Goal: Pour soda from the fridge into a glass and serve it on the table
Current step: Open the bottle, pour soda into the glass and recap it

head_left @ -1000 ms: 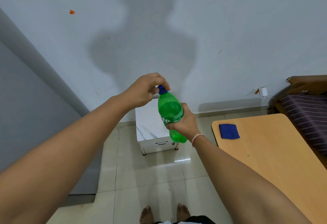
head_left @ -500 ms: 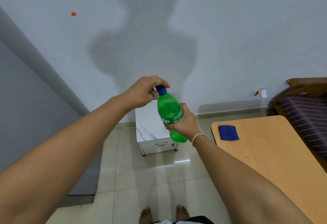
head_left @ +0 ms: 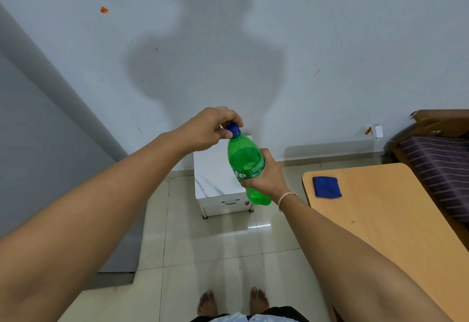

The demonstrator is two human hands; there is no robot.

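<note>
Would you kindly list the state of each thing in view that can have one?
Bottle: tilted, held in mid-air, partly full.
Cap: on the bottle, pinched.
Left hand: shut on the cap.
Right hand: shut on the bottle.
Cloth: folded, flat on the table.

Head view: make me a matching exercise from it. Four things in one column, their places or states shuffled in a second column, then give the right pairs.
Things:
1. green bottle
2. blue cap
3. blue cloth
4. white cabinet

Places or states:
A. lying on the wooden table, near its far corner
B. standing on the tiled floor against the wall
C. pinched by the left hand
D. gripped round the middle by the right hand, tilted, in the air

Pairs: 1-D, 2-C, 3-A, 4-B
</note>
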